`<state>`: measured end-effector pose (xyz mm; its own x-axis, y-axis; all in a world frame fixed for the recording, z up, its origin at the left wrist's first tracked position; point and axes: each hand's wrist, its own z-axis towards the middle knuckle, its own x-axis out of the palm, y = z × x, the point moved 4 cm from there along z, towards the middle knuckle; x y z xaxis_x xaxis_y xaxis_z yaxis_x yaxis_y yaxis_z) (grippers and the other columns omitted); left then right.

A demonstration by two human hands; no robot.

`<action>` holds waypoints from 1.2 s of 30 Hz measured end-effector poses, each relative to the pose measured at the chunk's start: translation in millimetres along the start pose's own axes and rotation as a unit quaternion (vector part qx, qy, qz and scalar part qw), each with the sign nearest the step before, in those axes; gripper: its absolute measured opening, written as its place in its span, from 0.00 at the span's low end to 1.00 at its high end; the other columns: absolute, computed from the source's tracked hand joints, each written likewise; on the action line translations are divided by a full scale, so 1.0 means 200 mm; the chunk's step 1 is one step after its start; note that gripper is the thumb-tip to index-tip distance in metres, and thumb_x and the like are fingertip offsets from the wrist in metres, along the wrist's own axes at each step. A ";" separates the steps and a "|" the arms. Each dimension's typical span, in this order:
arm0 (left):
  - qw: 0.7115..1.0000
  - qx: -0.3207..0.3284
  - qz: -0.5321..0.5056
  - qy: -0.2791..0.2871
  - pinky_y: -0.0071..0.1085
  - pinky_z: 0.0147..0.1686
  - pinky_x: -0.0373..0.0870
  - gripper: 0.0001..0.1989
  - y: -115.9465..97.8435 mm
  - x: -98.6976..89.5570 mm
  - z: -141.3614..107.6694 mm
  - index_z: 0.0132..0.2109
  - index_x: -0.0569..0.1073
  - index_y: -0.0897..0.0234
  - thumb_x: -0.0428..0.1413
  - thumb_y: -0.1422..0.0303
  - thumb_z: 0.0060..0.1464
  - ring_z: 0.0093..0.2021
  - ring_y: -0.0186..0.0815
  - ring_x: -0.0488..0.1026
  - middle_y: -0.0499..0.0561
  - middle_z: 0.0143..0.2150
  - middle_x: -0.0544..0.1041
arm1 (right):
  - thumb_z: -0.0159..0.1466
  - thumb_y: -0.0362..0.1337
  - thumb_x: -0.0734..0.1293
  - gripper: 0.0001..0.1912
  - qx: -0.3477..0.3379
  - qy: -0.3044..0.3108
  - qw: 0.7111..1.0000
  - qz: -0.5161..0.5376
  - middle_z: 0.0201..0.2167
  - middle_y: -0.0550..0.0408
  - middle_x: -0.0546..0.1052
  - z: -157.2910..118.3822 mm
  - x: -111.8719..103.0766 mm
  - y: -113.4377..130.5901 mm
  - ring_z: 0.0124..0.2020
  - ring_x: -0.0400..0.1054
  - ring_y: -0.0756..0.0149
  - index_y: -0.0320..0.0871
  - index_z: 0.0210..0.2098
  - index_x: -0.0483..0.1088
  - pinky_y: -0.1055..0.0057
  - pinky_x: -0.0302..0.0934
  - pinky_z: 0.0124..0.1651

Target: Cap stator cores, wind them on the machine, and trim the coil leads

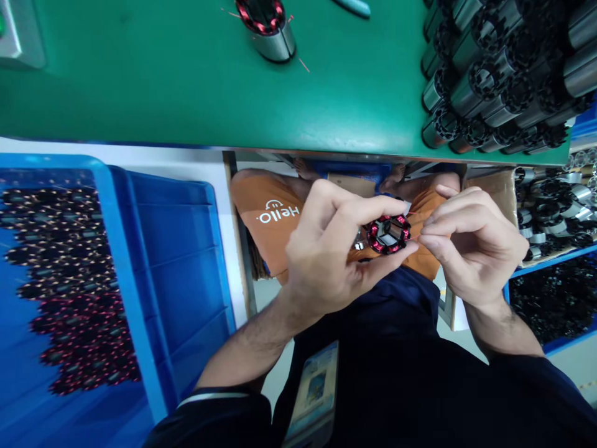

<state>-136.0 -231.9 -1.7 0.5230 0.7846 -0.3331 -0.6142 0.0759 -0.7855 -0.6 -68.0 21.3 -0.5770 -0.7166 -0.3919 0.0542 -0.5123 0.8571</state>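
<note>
A motor stator point(373, 244) with red copper windings and black end pieces is held above my lap. My left hand point(333, 246) grips it between thumb and fingers, its ring-shaped winding end turned toward my right hand. At the stator's right side, my right hand point(473, 239) has thumb and forefinger pinched together on a thin red wire end point(414, 239) coming from the windings. On the green table in front of me lies another wound stator point(273, 37), tilted, with loose wire ends sticking out.
Unwound stators point(485, 87) are stacked at the table's point(186, 87) right. A blue bin point(124, 274) at left holds rows of wound stators point(84, 298). Metal rings fill a carton point(494, 183) at right, above black parts point(553, 295). A teal-handled tool point(357, 7) lies at the top edge.
</note>
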 end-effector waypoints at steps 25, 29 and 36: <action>0.998 0.023 0.060 -0.001 0.44 0.51 0.79 0.27 0.12 0.13 -0.11 0.50 0.79 0.55 0.71 0.38 0.64 0.45 0.45 0.75 0.56 0.48 0.77 | 0.70 0.48 0.86 0.05 0.293 -0.036 0.908 0.297 0.42 0.57 0.90 -0.19 0.22 -0.13 0.43 0.85 0.63 0.59 0.44 0.92 0.64 0.85 0.49; 0.998 0.013 0.012 0.052 0.40 0.49 0.80 0.16 0.07 0.10 -0.09 0.53 0.82 0.53 0.72 0.51 0.66 0.46 0.43 0.76 0.55 0.49 0.78 | 0.73 0.45 0.83 0.03 0.252 0.015 0.930 0.266 0.41 0.56 0.85 -0.14 0.16 -0.12 0.41 0.81 0.64 0.55 0.45 0.90 0.65 0.81 0.46; 0.926 -0.213 -0.257 0.176 0.35 0.35 0.80 0.16 0.07 0.09 -0.02 0.48 0.84 0.56 0.70 0.49 0.71 0.35 0.39 0.79 0.53 0.39 0.80 | 0.69 0.39 0.86 0.06 0.016 0.160 0.986 0.040 0.60 0.49 0.87 0.09 -0.02 0.01 0.63 0.83 0.47 0.56 0.44 0.90 0.47 0.80 0.69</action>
<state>-133.3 -218.7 -20.2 0.8874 0.4581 0.0511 0.0185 0.0755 -0.9970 -13.1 -56.8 31.3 -0.2843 -0.8693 -0.4043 0.0596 -0.4369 0.8975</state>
